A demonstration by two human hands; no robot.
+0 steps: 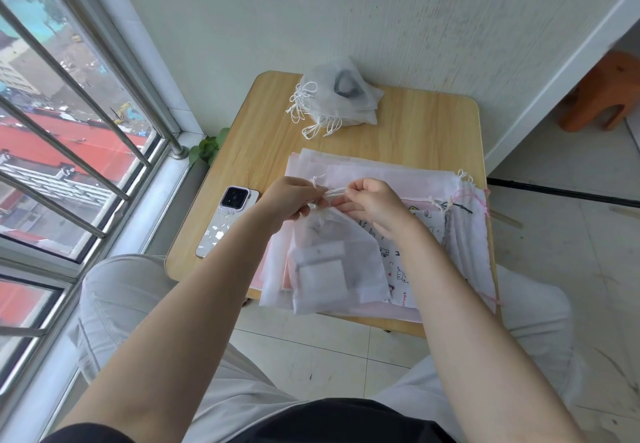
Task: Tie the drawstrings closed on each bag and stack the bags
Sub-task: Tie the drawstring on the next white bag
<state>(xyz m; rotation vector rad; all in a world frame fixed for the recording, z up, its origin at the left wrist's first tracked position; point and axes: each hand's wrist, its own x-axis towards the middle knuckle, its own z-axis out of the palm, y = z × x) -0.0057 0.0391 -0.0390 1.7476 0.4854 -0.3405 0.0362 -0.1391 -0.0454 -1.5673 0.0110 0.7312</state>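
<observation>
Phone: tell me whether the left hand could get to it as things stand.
Probably yes. The phone lies bare on the table just left of the left hand, nothing between them, but that hand is pinching the drawstring and must let go first.

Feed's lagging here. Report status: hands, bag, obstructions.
Left hand and right hand both pinching the white drawstrings. Bag gathered, on the flat pile. Tied stack waiting behind. Nothing obstructing.

Bright, even daylight enters through the window on the left. Shadows are faint. Wide-angle distortion bends the frame's edges, and detail looks slightly soft.
</observation>
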